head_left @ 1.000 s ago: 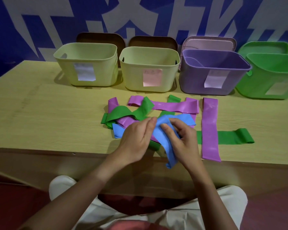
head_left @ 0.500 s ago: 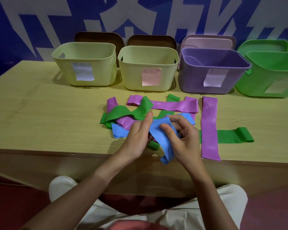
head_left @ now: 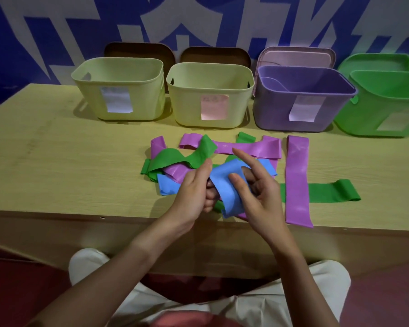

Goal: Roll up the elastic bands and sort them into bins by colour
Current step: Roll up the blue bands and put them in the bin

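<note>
Blue band (head_left: 224,185) in both my hands, lifted just above the near edge of the bench (head_left: 57,166), one end looped between them and the other end trailing back into the pile. My left hand (head_left: 194,192) has its fingers curled round the band's left side, thumb up against the green one. My right hand (head_left: 257,197) pinches the fold with the thumb on top; the index finger is stretched out free and the other fingers lie behind the band. Rolling has barely begun, by my reckoning: one loose turn, no tight coil.

Rest of the pile lies flat and unrolled. A wavy green band (head_left: 175,159) crosses over a purple band (head_left: 175,172) to the left of my hands. A long purple band (head_left: 246,149) lies crosswise behind them. To the right a straight purple band (head_left: 296,180) runs front to back over a flat green band (head_left: 328,192).

Bins in a row at the back: left yellow bin (head_left: 118,88), second yellow bin (head_left: 210,95), purple bin (head_left: 302,100), green bin (head_left: 383,107), each with a paper label I cannot read. What I see of their insides shows no rolled band.

So, as I judge it: nothing sorted yet, first band in hand, every other one left to do.
</note>
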A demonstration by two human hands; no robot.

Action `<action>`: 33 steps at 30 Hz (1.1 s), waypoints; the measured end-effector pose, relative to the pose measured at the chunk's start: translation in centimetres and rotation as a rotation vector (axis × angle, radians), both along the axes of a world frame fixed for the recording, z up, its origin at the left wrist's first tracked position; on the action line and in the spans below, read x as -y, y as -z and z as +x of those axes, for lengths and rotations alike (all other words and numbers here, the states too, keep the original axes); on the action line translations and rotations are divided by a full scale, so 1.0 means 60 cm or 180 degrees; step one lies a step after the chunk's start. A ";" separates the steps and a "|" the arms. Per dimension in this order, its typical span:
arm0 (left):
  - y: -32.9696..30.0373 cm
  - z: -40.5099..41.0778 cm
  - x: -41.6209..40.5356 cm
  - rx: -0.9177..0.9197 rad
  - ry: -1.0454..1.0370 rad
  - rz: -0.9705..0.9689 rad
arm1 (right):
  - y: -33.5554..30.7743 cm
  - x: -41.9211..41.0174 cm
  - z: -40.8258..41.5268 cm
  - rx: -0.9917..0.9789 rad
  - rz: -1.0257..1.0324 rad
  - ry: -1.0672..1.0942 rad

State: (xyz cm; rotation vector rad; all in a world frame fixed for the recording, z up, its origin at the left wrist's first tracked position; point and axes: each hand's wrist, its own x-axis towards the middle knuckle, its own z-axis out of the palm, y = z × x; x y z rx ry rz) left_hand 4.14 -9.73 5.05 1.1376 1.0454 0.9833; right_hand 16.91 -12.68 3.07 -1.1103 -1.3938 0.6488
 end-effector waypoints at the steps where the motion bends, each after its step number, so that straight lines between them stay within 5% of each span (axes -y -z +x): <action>1: -0.003 -0.001 0.000 0.0148 0.0106 -0.0154 | -0.002 -0.001 0.000 0.0023 0.0021 -0.0001; 7: -0.007 -0.008 -0.008 0.0013 0.0242 -0.0280 | -0.009 -0.002 -0.009 -0.0092 -0.0004 0.0071; 10: -0.002 -0.010 -0.010 -0.0634 0.0097 0.0109 | -0.007 0.000 -0.008 -0.0112 -0.0031 0.0058; 18: 0.026 -0.009 -0.002 -0.1109 -0.0166 0.1525 | 0.001 0.000 -0.011 -0.0149 -0.0133 -0.0067; 23: 0.011 -0.004 -0.003 -0.0693 -0.0309 0.0910 | 0.011 0.001 -0.001 -0.0061 -0.0101 -0.0197; 27: 0.007 -0.002 -0.004 -0.0166 -0.0048 -0.0002 | 0.011 0.001 0.001 0.0077 -0.0057 -0.0224; 33: 0.004 -0.015 -0.006 -0.0030 0.0428 -0.0526 | 0.010 -0.002 -0.009 0.0093 -0.0067 0.0021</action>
